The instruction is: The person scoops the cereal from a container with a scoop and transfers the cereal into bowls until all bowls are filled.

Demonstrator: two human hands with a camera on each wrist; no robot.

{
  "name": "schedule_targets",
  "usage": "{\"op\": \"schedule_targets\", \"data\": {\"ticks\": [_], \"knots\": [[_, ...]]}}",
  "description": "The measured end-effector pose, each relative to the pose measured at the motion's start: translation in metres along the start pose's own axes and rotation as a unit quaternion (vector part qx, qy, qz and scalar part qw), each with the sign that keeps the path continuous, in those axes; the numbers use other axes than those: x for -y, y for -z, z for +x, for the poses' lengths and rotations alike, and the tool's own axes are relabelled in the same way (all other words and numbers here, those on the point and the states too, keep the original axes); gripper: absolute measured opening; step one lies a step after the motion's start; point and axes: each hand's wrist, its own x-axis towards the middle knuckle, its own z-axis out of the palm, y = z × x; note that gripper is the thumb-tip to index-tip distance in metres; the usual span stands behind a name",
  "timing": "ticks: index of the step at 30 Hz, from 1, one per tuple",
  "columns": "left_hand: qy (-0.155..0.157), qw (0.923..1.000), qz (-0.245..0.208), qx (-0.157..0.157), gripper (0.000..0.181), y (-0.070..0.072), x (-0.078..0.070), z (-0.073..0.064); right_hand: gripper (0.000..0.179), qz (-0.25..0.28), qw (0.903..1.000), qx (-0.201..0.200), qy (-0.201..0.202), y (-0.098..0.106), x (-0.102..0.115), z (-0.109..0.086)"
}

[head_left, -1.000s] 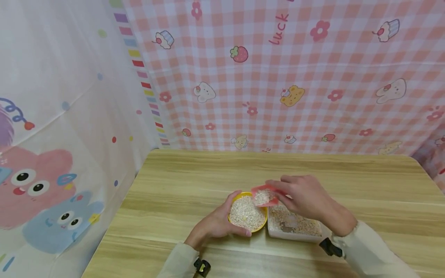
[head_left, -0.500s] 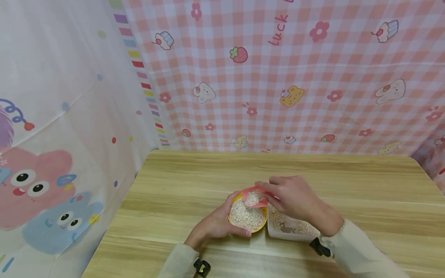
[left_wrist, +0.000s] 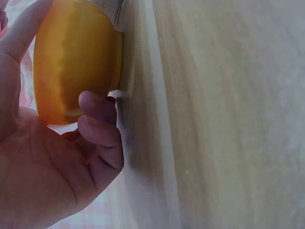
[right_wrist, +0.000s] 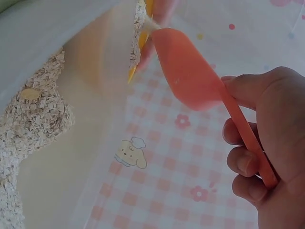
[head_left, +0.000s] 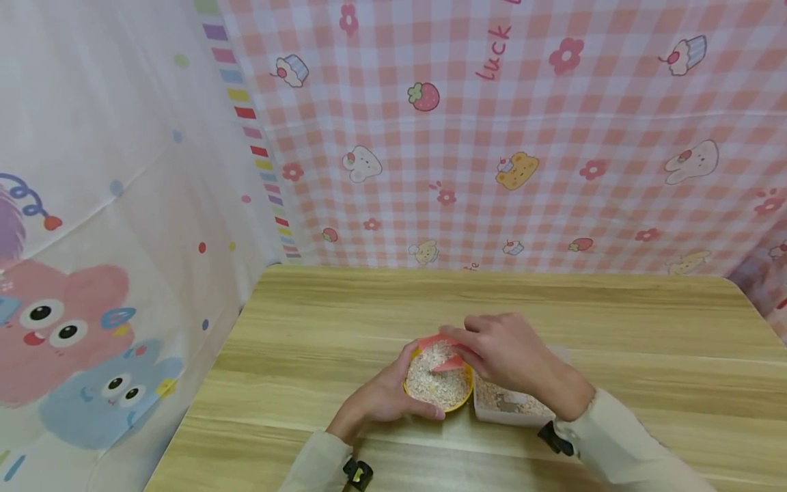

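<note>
A yellow bowl point(left_wrist: 76, 52) heaped with oat flakes point(head_left: 433, 388) stands on the table in the head view. My left hand point(head_left: 389, 393) holds its left side, thumb in front and fingers round the back. My right hand point(head_left: 513, 352) grips the handle of a coral-pink scoop point(right_wrist: 186, 71). Tipped toward the bowl, the scoop's mouth is over the oats, with flakes at its lip. Just right of the bowl sits a translucent rectangular container point(head_left: 513, 417) with more oats inside. My right forearm covers part of this container.
The wood-grain table point(head_left: 320, 307) reaches back to a pink checked cloth point(head_left: 393, 205) hanging behind it. On the left hangs a white cloth point(head_left: 154, 239) with cartoon figures.
The scoop in my right hand has moved left over the bowl and tilted, and its oats are sliding into the bowl. My left hand and the bowl have stayed still.
</note>
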Motion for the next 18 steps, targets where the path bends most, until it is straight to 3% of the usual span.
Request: {"op": "schedule_targets", "data": {"ticks": [10, 18], "knots": [[0.031, 0.9994, 0.009, -0.011, 0.120, -0.0006, 0.0004, -0.0013, 0.025, -0.033, 0.9989, -0.021, 0.026, 0.0043, -0.0020, 0.0039], [0.020, 0.9997, 0.013, -0.010, 0.118, -0.0007, 0.0003, -0.0001, 0.029, -0.069, 0.9947, -0.050, 0.058, 0.0042, -0.0054, 0.0033]]}}
